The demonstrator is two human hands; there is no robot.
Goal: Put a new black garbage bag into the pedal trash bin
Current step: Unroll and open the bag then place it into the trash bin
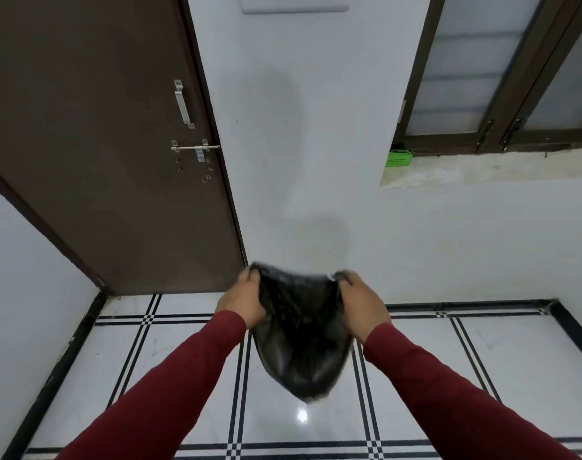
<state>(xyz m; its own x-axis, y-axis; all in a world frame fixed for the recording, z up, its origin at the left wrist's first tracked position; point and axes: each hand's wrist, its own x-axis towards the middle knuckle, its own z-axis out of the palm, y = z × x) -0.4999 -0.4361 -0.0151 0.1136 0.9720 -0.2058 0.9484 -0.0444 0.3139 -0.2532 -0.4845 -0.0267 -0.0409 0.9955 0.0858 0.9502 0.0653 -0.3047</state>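
A black garbage bag [301,336] hangs in the air in front of me, puffed out and blurred, its closed bottom pointing down toward the floor. My left hand [241,300] grips the left side of its mouth. My right hand [360,305] grips the right side, so the mouth is stretched between them. Both arms wear dark red sleeves. No pedal trash bin is in view.
A dark brown door [100,144] with a handle and a slid bolt stands at the left. A white wall faces me, with a window [501,71] and a sill holding a green box [398,158] at the right. White floor tiles [482,376] carry black stripes.
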